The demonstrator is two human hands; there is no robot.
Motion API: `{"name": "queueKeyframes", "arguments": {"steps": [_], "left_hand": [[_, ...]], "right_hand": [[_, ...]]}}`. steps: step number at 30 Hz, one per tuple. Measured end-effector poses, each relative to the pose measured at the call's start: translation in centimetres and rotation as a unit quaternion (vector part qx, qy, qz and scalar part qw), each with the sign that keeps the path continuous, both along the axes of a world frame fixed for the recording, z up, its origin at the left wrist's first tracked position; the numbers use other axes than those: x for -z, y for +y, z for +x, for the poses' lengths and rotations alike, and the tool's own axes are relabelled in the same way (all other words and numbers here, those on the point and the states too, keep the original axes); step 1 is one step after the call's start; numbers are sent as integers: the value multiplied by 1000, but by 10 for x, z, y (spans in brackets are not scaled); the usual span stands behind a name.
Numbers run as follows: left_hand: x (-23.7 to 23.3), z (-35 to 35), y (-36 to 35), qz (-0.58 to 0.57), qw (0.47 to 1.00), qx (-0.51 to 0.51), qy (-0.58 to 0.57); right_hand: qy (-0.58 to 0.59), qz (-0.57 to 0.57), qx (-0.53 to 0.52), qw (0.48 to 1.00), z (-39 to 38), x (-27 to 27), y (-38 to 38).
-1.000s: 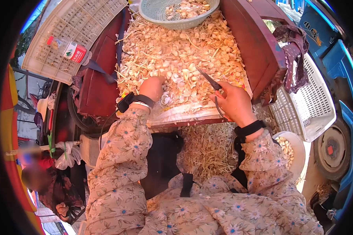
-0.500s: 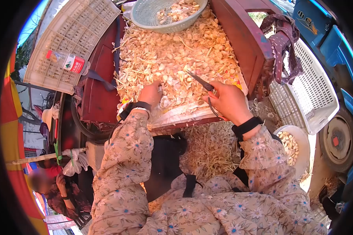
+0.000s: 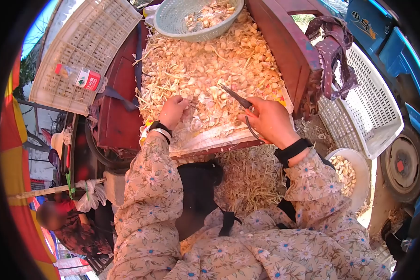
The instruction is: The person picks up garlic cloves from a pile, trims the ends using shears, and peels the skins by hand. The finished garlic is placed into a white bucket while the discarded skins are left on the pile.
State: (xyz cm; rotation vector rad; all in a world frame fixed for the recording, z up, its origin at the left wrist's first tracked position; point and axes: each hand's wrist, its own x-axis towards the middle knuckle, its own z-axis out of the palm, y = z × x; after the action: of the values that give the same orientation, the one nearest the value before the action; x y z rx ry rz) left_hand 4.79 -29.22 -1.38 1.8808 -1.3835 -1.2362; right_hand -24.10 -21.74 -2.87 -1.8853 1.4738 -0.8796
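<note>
A broad heap of garlic cloves (image 3: 247, 51), mixed with papery skins and stalks, covers the table before me. In my right hand (image 3: 271, 120) is a pair of dark scissors (image 3: 236, 96). Their pointed blades reach left over the heap, tips slightly apart, and a handle loop shows below the palm. My left hand (image 3: 172, 112) rests at the heap's near left part, fingers curled together among the cloves and skins. Whatever its fingertips pinch is too small to name. Loose skins (image 3: 196, 123) lie between the two hands.
A pale green colander (image 3: 165, 21) holding garlic stands at the heap's far end. Dark red boards (image 3: 284, 42) flank the table. At right are white plastic crates (image 3: 373, 102) and a bucket (image 3: 363, 175) of cloves. A bottle (image 3: 86, 78) lies on a crate at left; another person (image 3: 81, 231) sits lower left.
My left hand has shifted a little to the left, and its fingers show more. My right hand and the scissors stay almost in place. The other person's raised hand has moved.
</note>
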Motion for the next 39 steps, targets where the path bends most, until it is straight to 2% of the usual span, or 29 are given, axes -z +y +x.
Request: {"name": "queueKeyframes", "arguments": {"steps": [3,7,10,14,17,20,21,25,29,33,36,39], "left_hand": [[-21,-7,18,7,958,-61,281],[-39,-23,46,66,913,-21,403],[-37,-41,64,84,875,-50,474],[-30,-56,75,78,867,-78,486],[-28,-74,83,32,881,-45,470],[-13,-85,83,-25,873,-57,483],[-7,-87,82,-54,868,-57,490],[4,-87,79,-97,866,-51,488],[9,-83,82,-117,886,-41,447],[16,-77,80,-146,880,-48,449],[21,-77,79,-172,872,-49,456],[29,-77,78,-182,867,-63,459]], "right_hand": [[-22,-1,-4,1000,3,0,1],[-35,-29,-23,999,7,-7,7],[-93,-52,-42,993,11,-8,12],[-126,-34,-64,989,14,-1,11],[-139,-9,-75,987,15,-5,15],[-111,-128,-43,985,17,-3,21],[-68,-153,-52,985,14,-3,20],[8,-140,-38,989,15,-2,20],[0,-104,-74,992,22,5,18],[-22,-52,-83,995,25,-1,22],[-37,-73,-72,994,29,0,25],[-66,10,-95,993,28,-3,26]]}}
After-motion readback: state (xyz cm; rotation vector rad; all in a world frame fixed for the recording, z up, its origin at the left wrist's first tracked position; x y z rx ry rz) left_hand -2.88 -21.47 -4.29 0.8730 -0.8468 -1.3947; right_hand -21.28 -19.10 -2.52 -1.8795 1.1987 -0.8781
